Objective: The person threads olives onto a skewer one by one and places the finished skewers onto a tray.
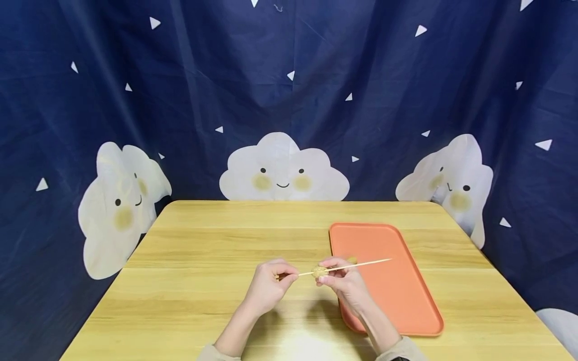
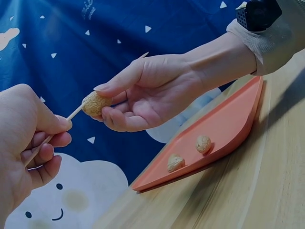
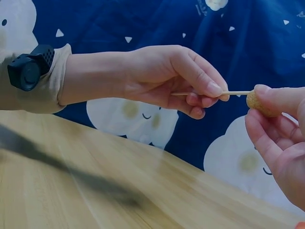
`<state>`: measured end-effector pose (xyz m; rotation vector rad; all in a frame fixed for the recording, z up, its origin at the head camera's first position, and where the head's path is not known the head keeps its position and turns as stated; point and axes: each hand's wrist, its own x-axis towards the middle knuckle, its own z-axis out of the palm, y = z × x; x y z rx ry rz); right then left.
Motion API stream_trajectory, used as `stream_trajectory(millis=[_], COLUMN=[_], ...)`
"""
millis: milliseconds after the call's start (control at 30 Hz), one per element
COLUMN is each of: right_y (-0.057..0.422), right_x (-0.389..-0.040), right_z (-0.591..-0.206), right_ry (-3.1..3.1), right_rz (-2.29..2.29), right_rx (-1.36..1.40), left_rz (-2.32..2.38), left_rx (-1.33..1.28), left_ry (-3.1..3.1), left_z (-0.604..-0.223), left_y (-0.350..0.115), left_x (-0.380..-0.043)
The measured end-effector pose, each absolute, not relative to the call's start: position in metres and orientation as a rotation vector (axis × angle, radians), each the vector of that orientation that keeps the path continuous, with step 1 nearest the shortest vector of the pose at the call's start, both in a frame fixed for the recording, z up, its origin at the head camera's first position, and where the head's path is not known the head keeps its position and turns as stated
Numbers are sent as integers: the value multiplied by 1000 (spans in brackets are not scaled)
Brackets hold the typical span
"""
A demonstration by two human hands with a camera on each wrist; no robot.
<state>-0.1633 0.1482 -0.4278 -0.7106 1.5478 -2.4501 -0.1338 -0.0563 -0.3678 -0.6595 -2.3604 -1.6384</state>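
Over the table, my left hand (image 1: 266, 286) pinches a thin bamboo skewer (image 1: 368, 262) near one end, between thumb and forefinger. A small tan ball (image 1: 319, 272) with a rough, crinkled surface is threaded on that skewer. My right hand (image 1: 351, 288) pinches the ball between thumb and fingers, and the long pointed end of the skewer sticks out past it to the right. On the orange tray (image 1: 384, 240) lie two similar balls, one whole and round (image 2: 203, 144), the other (image 2: 176, 163) close to the tray's edge; the head view shows little of them behind my right hand.
The tray lies on the right half of the wooden table (image 1: 217, 240), partly under my right forearm. A dark blue curtain (image 1: 289, 100) with white clouds and triangles hangs round the table's far and side edges. Dark wrist devices (image 3: 31, 69) sit on the sleeves.
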Motion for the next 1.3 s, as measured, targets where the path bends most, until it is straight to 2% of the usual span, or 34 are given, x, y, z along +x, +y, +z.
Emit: stream_trajectory(millis=[500,833,1300], right_y=[144,147,149], right_x=[-163,-162,-163], right_z=[-430,-430,-433], right_ry=[1571,1628,1567], right_rz=[-2459,-2427,-2429], right_rx=[-637,-629,-704], left_rz=[-1623,-1575,-1604], left_rx=[-667,-637,-642], left_ry=[-2372,-2436,-2414], left_z=[-369,-400,-407], left_y=[-56,-56,-57], left_x=[-135,-150,-153])
